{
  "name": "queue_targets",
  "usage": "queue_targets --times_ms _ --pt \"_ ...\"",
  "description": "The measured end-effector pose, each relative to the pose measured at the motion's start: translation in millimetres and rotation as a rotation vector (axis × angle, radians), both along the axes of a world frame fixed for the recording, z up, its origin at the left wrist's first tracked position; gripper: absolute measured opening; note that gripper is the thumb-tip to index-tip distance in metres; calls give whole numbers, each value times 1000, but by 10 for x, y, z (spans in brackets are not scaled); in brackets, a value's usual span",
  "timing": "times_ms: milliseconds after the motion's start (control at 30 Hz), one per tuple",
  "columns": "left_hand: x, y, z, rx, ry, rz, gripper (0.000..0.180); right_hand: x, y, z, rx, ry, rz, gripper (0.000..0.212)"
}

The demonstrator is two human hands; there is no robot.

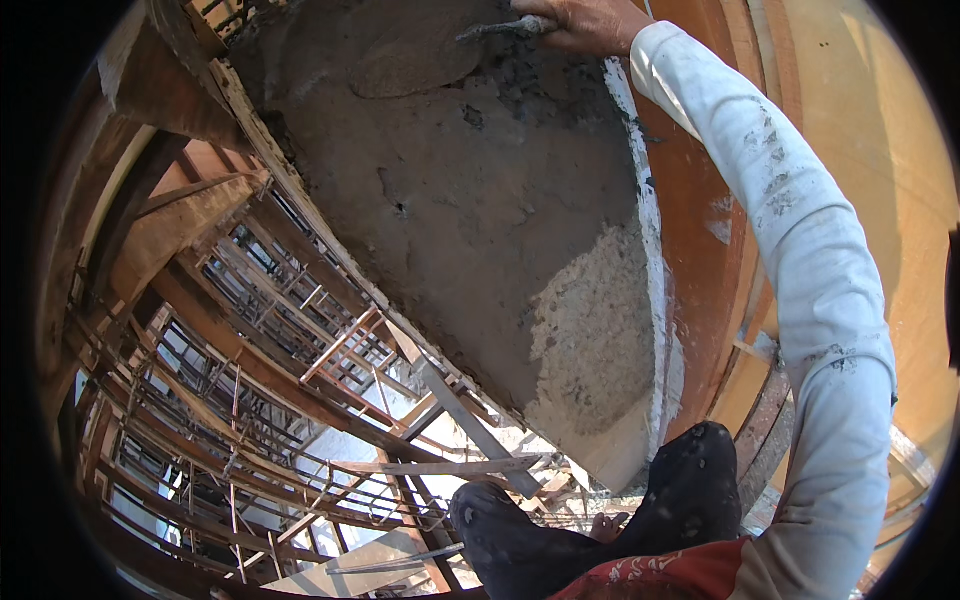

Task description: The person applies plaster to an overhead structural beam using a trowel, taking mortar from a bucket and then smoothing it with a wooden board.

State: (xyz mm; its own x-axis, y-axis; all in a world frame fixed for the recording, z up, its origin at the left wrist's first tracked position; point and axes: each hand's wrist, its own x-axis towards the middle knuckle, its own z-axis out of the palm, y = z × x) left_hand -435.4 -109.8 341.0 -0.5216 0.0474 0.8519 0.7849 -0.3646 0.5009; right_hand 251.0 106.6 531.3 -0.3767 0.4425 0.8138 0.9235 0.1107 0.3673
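Observation:
My right hand (590,22) reaches to the top of the view, fingers closed round the handle end of a trowel. The trowel's grey, mortar-smeared neck (500,30) points left; the rounded, mud-coloured shape beyond it looks like its blade, hard to tell from the mortar. Under it spreads wet grey-brown mortar (480,210) over a long surface that narrows toward me. Near its lower right end a paler, rough patch (590,330) shows. My left hand is out of view.
A splintery board edge (340,260) borders the mortar on the left, a white-crusted edge (650,250) on the right. Brown-orange panels (700,300) stand beyond. At left, timber scaffolding (260,330) drops away far below. My dark-trousered knees (695,480) are near the lower end.

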Motion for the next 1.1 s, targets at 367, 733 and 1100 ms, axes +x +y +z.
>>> queue_targets --times_ms 367,733,1100 --pt "-20 -20 -4 8 -6 -34 83 -197 -13 -275 163 300 280 27" --pt "27 34 -30 63 -54 -133 81 -618 -176 -829 24 -330 -124 20" --pt "-32 16 -36 30 -20 -7 82 -619 -263 492 -56 101 2 25"
